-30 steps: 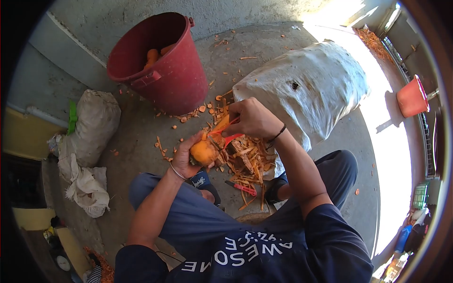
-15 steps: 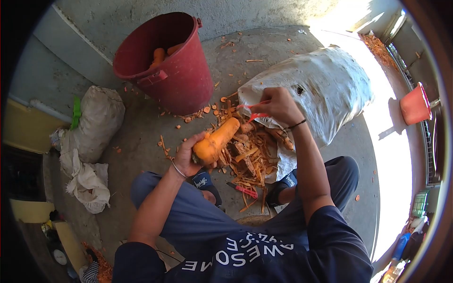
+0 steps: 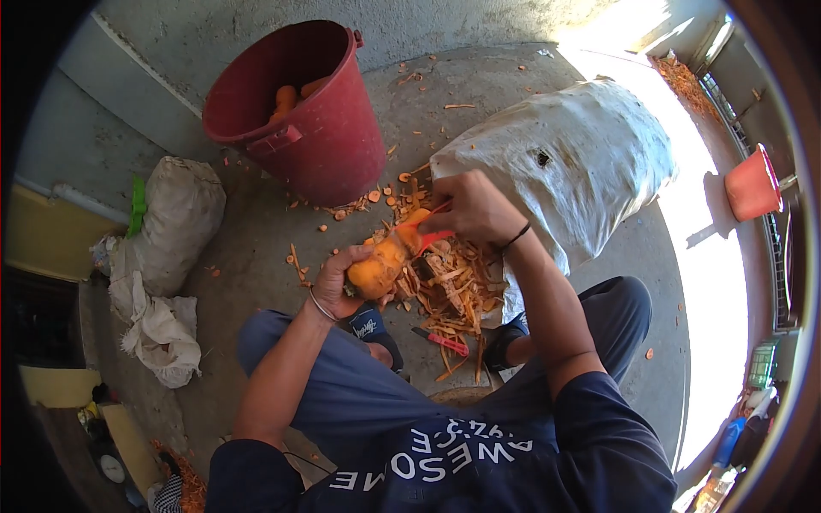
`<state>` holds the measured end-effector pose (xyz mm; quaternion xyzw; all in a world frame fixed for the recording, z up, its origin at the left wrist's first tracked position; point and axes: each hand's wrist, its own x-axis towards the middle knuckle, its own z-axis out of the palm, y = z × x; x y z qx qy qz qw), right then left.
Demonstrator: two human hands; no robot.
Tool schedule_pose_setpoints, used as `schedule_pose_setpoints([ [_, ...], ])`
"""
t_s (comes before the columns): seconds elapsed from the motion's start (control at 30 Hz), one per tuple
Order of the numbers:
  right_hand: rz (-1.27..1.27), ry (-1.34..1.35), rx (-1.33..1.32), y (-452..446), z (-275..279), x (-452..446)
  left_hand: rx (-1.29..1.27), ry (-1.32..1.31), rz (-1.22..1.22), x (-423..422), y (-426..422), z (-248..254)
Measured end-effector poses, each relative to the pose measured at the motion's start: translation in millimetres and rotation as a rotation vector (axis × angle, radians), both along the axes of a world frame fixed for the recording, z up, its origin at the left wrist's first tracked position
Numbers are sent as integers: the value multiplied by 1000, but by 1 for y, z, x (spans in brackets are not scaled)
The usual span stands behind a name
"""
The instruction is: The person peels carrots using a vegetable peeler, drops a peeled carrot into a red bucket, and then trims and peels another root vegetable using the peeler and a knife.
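Note:
A thick orange carrot (image 3: 376, 272) is gripped at its stem end by my left hand (image 3: 340, 282), its far end pointing up and to the right. My right hand (image 3: 481, 209) is closed round a red peeler (image 3: 434, 238), whose head lies against the carrot's upper part. The peeler's blade is partly hidden by my fingers. Beneath the carrot, a heap of carrot peelings (image 3: 453, 286) covers the floor between my feet. A knife with a red handle (image 3: 446, 342) rests at the near edge of that heap.
A tall red bucket (image 3: 333, 145) with carrots inside stands ahead on the left. A large white sack (image 3: 573, 162) lies ahead on the right. At the left sits a smaller sack (image 3: 180, 222); a small red bucket (image 3: 751, 186) is far right.
My right hand has come down and left, bringing the peeler from above the heap onto the carrot. My left hand holds the carrot in nearly the same place.

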<state>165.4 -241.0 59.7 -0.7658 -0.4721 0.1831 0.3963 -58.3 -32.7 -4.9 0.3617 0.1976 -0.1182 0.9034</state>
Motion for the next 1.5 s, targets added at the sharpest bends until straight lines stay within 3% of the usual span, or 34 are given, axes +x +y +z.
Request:
schedule_pose_setpoints([
  [0.23, -320, 20, -113, -29, -13, 55, 14, 32, 49, -3, 5, -2],
  [0.57, 84, 75, -62, 8, 7, -15, -87, 156, 127, 9, -6, 6],
  [0.8, 48, 112, 21, 11, 2, -19, -38, 95, 173, 5, -6, 2],
  [1.0, 11, 22, -14, 3, 3, -1, -27, 70, 57, 3, -5, 6],
  [1.2, -306, -52, -132, -31, -13, 59, -93, 37, 24, 0, -1, 13],
  [1.27, -314, 132, -123, -36, -11, 65, -81, 82, 43, 0, 6, 0],
  [1.33, -261, 99, -101, -27, -9, 46, -63, 105, 108, 4, 6, -12],
  [1.4, -29, 78, 67, -13, -10, 26, -40, 127, 168, 8, 2, -13],
  [1.5, 89, 97, -39, 3, 10, -7, -149, 171, 124, 10, -4, 5],
])
